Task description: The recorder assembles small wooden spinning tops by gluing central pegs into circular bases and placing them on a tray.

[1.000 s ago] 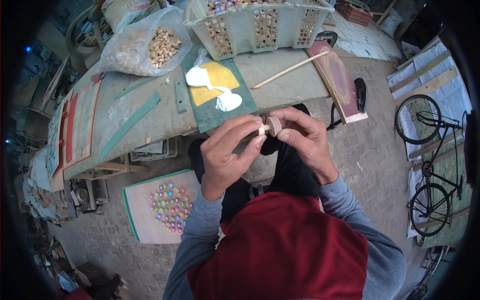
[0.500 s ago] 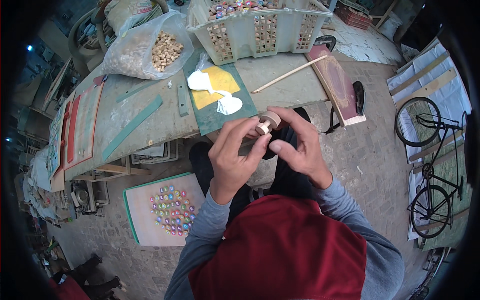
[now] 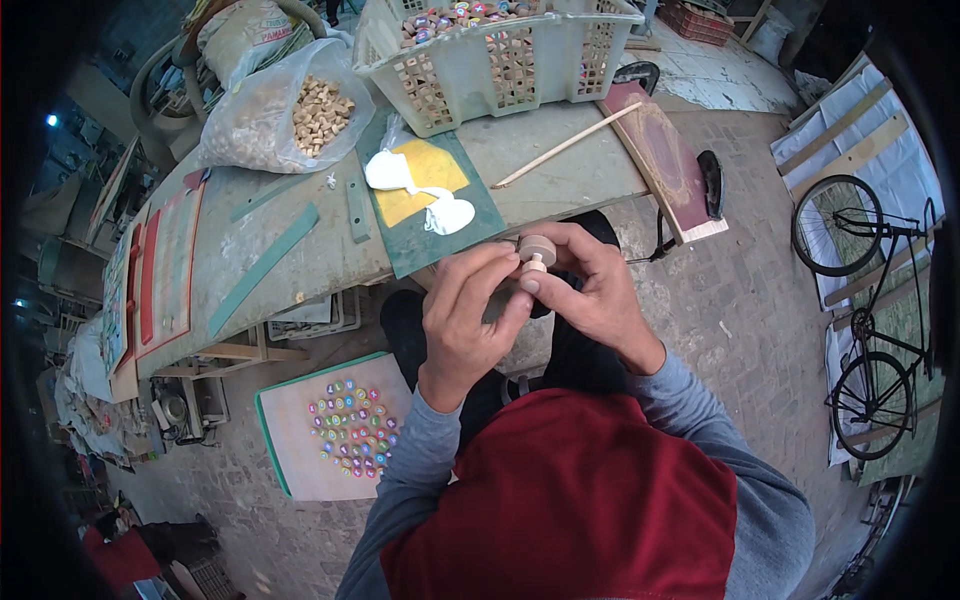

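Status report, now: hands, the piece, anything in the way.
Left hand and right hand both pinch small wooden piece. Held above table edge. Nothing between.

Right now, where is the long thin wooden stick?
The long thin wooden stick lies slanted on the workbench, between the green board and the dark red plank.

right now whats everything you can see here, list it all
small wooden piece: one, tan, pinched between both hands
basket: one, pale green lattice, far edge of the workbench, full of small painted pieces
plastic bag: one, clear, holding tan wooden blocks, left of the basket
mat: one, dark green with a yellow patch and white blobs
thin stick: one, pale wood, right of the mat
board: one, pale with green edge, on the ground, covered in small coloured pieces
bicycle: one, dark, at right
left hand: grip on the piece
right hand: grip on the piece
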